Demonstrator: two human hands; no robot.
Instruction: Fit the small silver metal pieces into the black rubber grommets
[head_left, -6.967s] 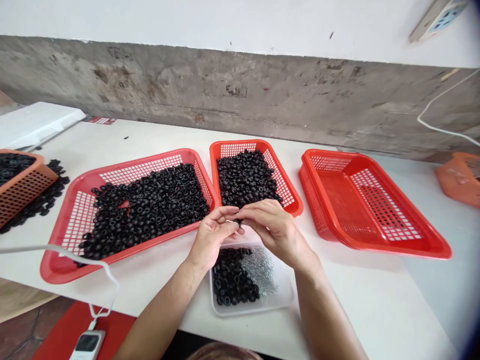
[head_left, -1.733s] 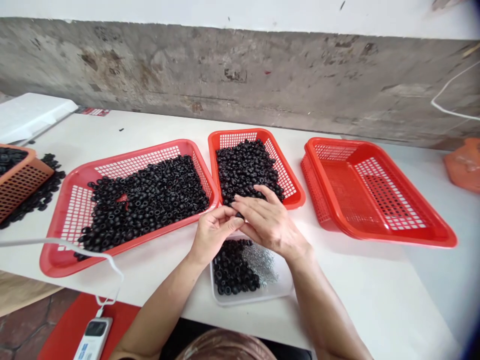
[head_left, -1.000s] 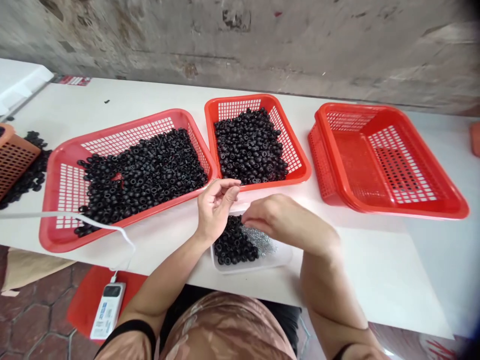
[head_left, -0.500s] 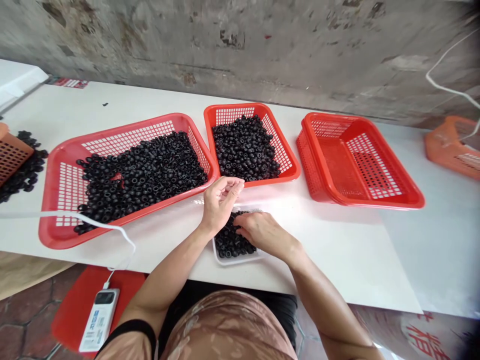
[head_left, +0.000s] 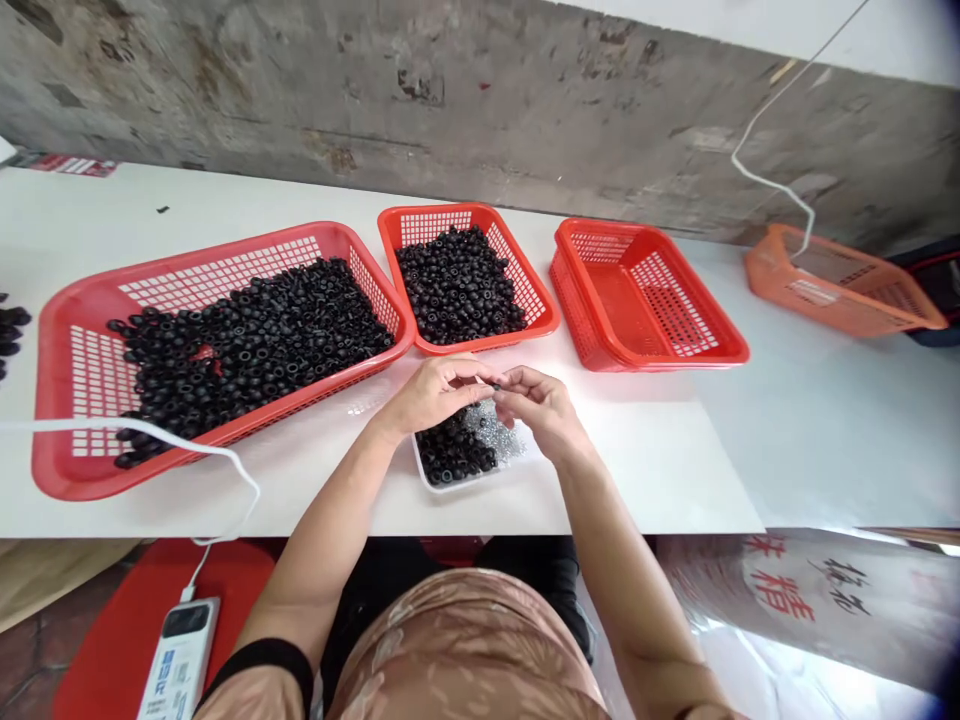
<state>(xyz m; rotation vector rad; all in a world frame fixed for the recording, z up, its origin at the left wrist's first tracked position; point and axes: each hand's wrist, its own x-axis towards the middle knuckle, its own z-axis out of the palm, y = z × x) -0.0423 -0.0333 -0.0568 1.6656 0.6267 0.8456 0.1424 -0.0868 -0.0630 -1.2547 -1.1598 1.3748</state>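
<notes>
Here we go, and my right hand has just come back up out of the pile to join my left hand, right over the work. The fingertips of my 2 hands are closed in a tight pinch on a small black rubber ring, though it's mostly hidden, so I can't see how it sits. Directly below at 6 o'clock is a white plastic tray with a heap of black rubber rings beside a patch of small silver metal pieces. At 9 o'clock, a large red basket is loaded with black rings; at 12 o'clock, a smaller red basket holds more; at 2 o'clock sit stacked red baskets.
</notes>
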